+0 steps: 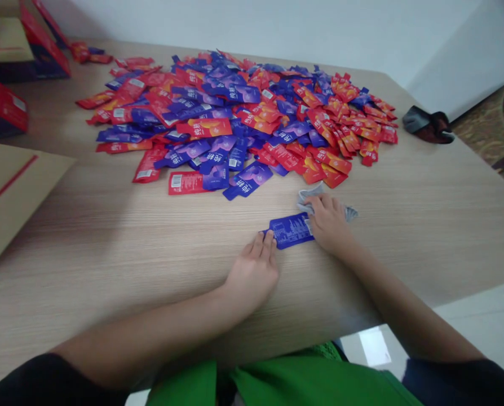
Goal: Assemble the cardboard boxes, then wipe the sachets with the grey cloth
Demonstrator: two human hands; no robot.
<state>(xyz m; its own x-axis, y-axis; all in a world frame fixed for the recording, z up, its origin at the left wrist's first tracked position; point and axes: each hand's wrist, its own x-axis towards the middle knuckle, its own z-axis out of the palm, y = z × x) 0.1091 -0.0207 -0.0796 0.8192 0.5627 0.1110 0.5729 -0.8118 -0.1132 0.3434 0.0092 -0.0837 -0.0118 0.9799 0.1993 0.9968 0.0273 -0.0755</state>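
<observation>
A blue packet [292, 230] with white print lies flat on the wooden table, between my two hands. The fingertips of my left hand [255, 270] press on its narrow left end. At its right end is my right hand [328, 221], closed on a crumpled grey cloth [309, 196], part of which sticks out to the right of the hand. Beyond them spreads a large pile of red and blue packets [210, 127].
Red and blue boxes [2, 107] stand at the far left, near an open cardboard flap [19, 180]. A dark crumpled item [427, 125] lies near the table's right edge. A white wall rises behind the table [108, 242].
</observation>
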